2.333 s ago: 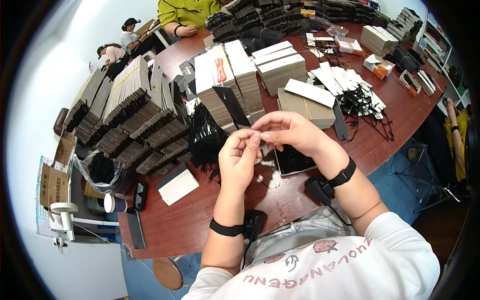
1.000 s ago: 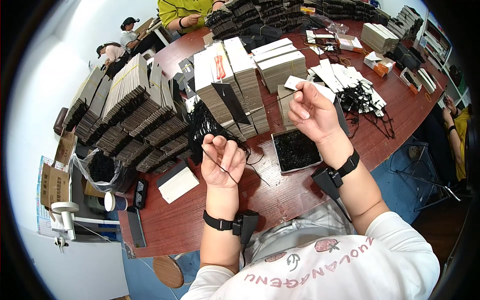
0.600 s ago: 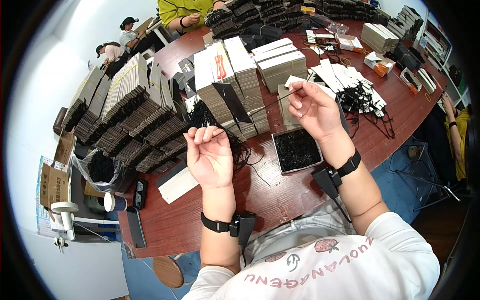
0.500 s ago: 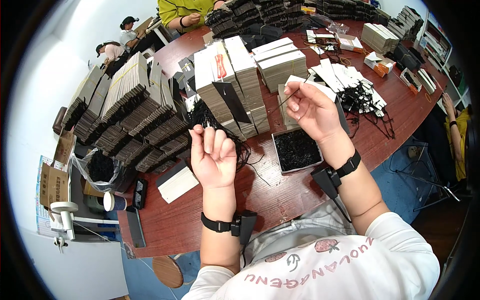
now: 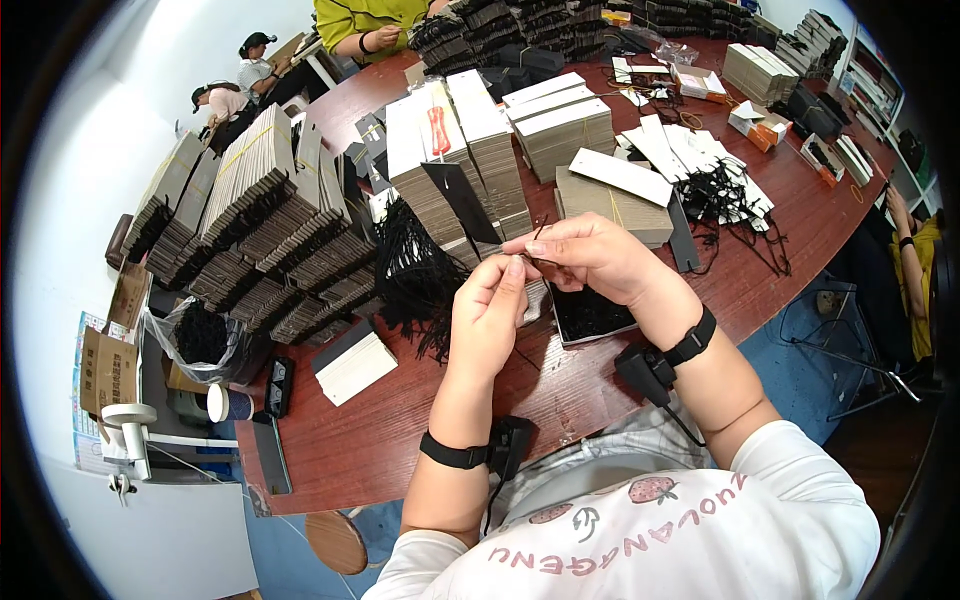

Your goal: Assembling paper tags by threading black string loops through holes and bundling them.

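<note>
My left hand (image 5: 488,312) and my right hand (image 5: 598,258) meet fingertip to fingertip above the table, both pinched on a thin black cord (image 5: 541,227). One end of the cord sticks up by my right thumb; the rest is mostly hidden by my fingers. Under my right hand is an open box (image 5: 598,340) of small black pieces, partly covered. A bundle of black cords (image 5: 412,275) hangs beside my left hand. Just beyond, a dark card strip (image 5: 462,200) leans against tall stacks of white-topped boards (image 5: 410,160), where a red-handled tool (image 5: 438,132) lies.
Banded stacks of corded cards (image 5: 245,190) fill the left. At the right lie white strips with tangled black cords (image 5: 720,190). A paper cup (image 5: 230,403) stands at the left edge. Across the table is a person in a yellow-green top (image 5: 365,20); another sits at the far right.
My hands were apart, the right one raised with the cord stretched from its fingers. It has come down and left, my left hand has moved right, and their fingertips now meet on the cord.
</note>
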`<control>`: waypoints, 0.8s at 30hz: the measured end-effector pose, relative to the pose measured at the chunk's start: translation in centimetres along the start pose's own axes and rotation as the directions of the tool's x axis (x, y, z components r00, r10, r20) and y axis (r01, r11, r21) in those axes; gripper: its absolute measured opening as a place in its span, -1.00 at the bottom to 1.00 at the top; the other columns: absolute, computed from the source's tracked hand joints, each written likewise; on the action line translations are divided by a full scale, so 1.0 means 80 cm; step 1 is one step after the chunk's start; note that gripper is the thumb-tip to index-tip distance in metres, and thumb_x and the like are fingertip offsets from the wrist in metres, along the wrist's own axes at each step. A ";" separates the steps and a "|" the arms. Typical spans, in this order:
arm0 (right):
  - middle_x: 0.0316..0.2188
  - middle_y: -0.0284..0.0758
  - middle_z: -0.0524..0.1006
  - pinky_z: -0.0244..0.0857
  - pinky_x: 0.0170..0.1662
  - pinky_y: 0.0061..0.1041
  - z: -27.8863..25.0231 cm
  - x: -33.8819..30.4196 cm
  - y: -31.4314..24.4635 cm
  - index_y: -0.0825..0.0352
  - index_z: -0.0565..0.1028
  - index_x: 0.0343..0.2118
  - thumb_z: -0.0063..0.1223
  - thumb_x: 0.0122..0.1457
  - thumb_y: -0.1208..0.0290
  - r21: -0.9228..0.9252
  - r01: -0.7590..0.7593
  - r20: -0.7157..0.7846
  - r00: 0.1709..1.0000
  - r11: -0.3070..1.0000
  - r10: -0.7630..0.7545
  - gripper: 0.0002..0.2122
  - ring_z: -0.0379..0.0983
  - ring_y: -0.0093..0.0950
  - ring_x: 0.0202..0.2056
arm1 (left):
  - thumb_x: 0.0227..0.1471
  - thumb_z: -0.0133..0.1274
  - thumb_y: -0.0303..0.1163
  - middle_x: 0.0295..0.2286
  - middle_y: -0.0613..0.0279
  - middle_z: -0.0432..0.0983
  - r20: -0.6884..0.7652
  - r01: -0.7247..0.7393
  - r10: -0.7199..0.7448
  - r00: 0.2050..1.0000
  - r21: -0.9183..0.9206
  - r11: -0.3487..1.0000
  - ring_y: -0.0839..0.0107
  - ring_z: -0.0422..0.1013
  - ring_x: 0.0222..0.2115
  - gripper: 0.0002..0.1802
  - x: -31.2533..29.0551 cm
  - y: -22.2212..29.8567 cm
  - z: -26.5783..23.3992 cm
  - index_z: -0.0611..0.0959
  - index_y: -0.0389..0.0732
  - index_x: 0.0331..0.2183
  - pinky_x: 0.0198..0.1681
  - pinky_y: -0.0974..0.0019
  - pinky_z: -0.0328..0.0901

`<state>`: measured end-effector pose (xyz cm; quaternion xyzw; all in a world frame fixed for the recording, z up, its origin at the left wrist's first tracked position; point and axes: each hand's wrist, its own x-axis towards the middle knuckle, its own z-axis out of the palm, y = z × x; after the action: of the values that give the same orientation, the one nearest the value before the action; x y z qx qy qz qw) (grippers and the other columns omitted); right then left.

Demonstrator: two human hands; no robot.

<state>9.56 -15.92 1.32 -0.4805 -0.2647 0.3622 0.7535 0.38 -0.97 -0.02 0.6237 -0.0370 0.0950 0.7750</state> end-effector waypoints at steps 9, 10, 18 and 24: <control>-0.48 -0.48 0.51 0.04 -0.61 -0.78 0.003 0.003 0.004 0.37 0.53 -0.16 0.03 0.14 0.34 0.001 0.018 0.023 1.000 1.000 -0.018 -0.73 0.23 -0.76 -0.59 | 0.23 -0.24 -0.23 -0.83 0.48 0.05 0.061 0.153 -0.141 0.988 -0.465 0.872 0.68 -0.10 -0.83 -0.70 -0.001 0.017 0.005 0.50 -0.21 -0.36 -0.76 0.55 -0.16; -0.49 -0.48 0.51 0.03 -0.61 -0.78 0.003 0.003 0.005 0.36 0.53 -0.15 0.02 0.14 0.34 0.008 0.021 0.025 0.999 1.000 -0.022 -0.74 0.22 -0.76 -0.60 | 0.23 -0.24 -0.23 -0.83 0.48 0.05 0.062 0.154 -0.141 0.988 -0.465 0.872 0.68 -0.10 -0.83 -0.70 -0.001 0.018 0.004 0.50 -0.21 -0.36 -0.76 0.55 -0.16; -0.57 -0.55 0.46 0.00 -0.62 -0.78 0.009 0.007 0.014 0.30 0.54 -0.15 0.05 0.14 0.28 -0.093 0.032 -0.032 0.999 0.995 -0.036 -0.73 0.18 -0.78 -0.63 | 0.20 -0.20 -0.27 -0.77 0.51 0.09 -0.123 0.107 -0.181 0.976 -0.453 0.885 0.71 -0.07 -0.82 -0.74 0.005 0.012 0.006 0.50 -0.24 -0.28 -0.78 0.59 -0.10; -0.61 -0.55 0.41 -0.05 -0.62 -0.76 0.014 0.007 0.016 0.29 0.55 -0.17 0.05 0.15 0.26 -0.126 0.020 -0.109 0.993 0.992 -0.034 -0.74 0.12 -0.78 -0.65 | 0.16 -0.08 -0.28 -0.72 0.51 0.20 -0.198 0.131 -0.226 0.954 -0.402 0.906 0.74 0.01 -0.79 -0.75 0.005 0.007 0.010 0.52 -0.25 -0.24 -0.77 0.62 -0.04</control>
<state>8.71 -14.51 0.61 -0.5424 -0.2510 0.3073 0.7405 0.72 -1.59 0.78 0.4443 0.0968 0.0887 0.8862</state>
